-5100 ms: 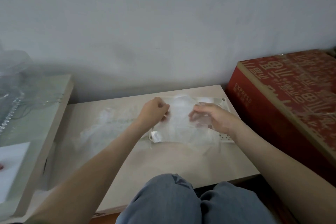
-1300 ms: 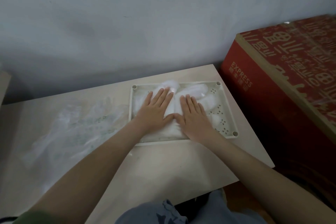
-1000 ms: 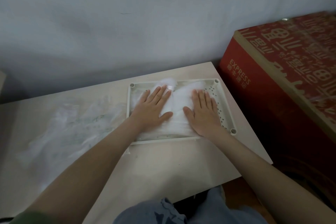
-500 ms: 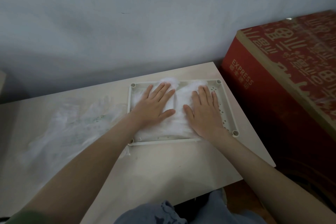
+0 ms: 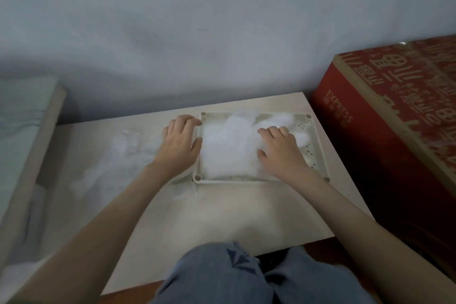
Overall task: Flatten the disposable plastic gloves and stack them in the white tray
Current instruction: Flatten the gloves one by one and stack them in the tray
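Loose gloves (image 5: 116, 160) lie at 9 o'clock from your nearer left hand (image 5: 181, 143), slack and empty; right hand (image 5: 278, 153) sits on the white tray's (image 5: 234, 181) stack (image 5: 229, 148), grip unclear.

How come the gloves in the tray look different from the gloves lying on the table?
The tray gloves are piled into one bright white stack; the table gloves are spread thin and faint. The tray gloves sit inside the tray; the table gloves lie loose on the table, left of it. The right hand rests on the tray gloves, not the table gloves. Both are thin plastic.
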The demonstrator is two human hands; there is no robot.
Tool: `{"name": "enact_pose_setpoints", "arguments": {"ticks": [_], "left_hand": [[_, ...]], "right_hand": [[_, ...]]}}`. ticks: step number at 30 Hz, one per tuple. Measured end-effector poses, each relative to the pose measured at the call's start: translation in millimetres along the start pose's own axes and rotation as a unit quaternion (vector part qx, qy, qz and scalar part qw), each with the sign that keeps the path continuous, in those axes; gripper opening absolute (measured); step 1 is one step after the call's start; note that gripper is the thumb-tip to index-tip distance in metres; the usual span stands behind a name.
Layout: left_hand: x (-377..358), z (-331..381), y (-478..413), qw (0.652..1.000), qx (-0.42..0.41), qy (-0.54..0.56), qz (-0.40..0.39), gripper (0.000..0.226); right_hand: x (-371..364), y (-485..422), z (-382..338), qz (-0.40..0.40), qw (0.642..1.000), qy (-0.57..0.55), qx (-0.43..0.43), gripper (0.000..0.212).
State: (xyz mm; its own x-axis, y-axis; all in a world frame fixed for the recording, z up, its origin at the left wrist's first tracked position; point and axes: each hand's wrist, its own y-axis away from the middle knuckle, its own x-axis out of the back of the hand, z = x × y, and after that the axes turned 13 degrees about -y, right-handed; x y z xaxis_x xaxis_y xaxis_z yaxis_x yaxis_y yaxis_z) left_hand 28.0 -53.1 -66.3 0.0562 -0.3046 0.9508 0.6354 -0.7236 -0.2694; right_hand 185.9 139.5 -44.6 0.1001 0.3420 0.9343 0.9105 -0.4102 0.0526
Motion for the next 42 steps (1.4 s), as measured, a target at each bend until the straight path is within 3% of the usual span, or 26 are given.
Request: {"name": "enact_pose_setpoints", "arguments": {"ticks": [3, 5, 7, 8, 13, 16, 21, 25, 29, 31, 33, 36, 39, 42], "left_hand": [[9, -31, 41, 0.99, 0.093, -0.014, -0.104, 0.052], [15, -49, 66, 0.968, 0.15, -0.033, -0.197, 0.072], [20, -63, 86, 0.948, 0.171, -0.048, -0.265, 0.086], [20, -66, 91, 0.947, 0.169, -0.049, -0.267, 0.082], [30, -73, 97, 0.959, 0.197, -0.022, -0.202, 0.026], [37, -67, 91, 0.966, 0.206, -0.047, -0.149, 0.016], [63, -50, 79, 0.97, 0.236, -0.024, -0.054, 0.022], [91, -18, 65, 0.977, 0.201, 0.049, 0.059, 0.024], [111, 18, 46, 0.981, 0.133, 0.074, 0.118, 0.021], [117, 37, 39, 0.987, 0.053, 0.084, 0.124, 0.012], [116, 52, 35, 0.99, -0.032, 0.076, 0.117, 0.014], [110, 69, 31, 0.984, -0.139, 0.112, 0.028, 0.034], [103, 79, 25, 0.965, -0.197, 0.17, -0.02, 0.026], [100, 86, 21, 0.956, -0.194, 0.218, 0.019, 0.032]], "right_hand": [[-1, 10, -21, -0.04, 0.998, -0.037, 0.042, 0.049], [-1, 13, -35, -0.077, 0.995, -0.043, 0.054, 0.048], [-2, 15, -49, -0.11, 0.991, -0.056, 0.057, 0.046], [-1, 15, -54, -0.127, 0.988, -0.062, 0.057, 0.044], [9, 25, -75, -0.177, 0.977, -0.104, 0.057, 0.042], [19, 29, -80, -0.201, 0.963, -0.175, 0.033, 0.039], [27, 29, -89, -0.193, 0.942, -0.274, -0.01, 0.041], [29, 25, -108, -0.216, 0.858, -0.462, -0.06, 0.039], [40, 21, -124, -0.228, 0.711, -0.659, -0.095, 0.056], [46, 19, -121, -0.22, 0.638, -0.732, -0.09, 0.063], [51, 21, -116, -0.204, 0.585, -0.782, -0.072, 0.051], [56, 25, -101, -0.169, 0.542, -0.818, -0.086, 0.031], [57, 28, -79, -0.119, 0.515, -0.84, -0.123, 0.025], [56, 27, -57, -0.068, 0.532, -0.834, -0.128, 0.023]]}}
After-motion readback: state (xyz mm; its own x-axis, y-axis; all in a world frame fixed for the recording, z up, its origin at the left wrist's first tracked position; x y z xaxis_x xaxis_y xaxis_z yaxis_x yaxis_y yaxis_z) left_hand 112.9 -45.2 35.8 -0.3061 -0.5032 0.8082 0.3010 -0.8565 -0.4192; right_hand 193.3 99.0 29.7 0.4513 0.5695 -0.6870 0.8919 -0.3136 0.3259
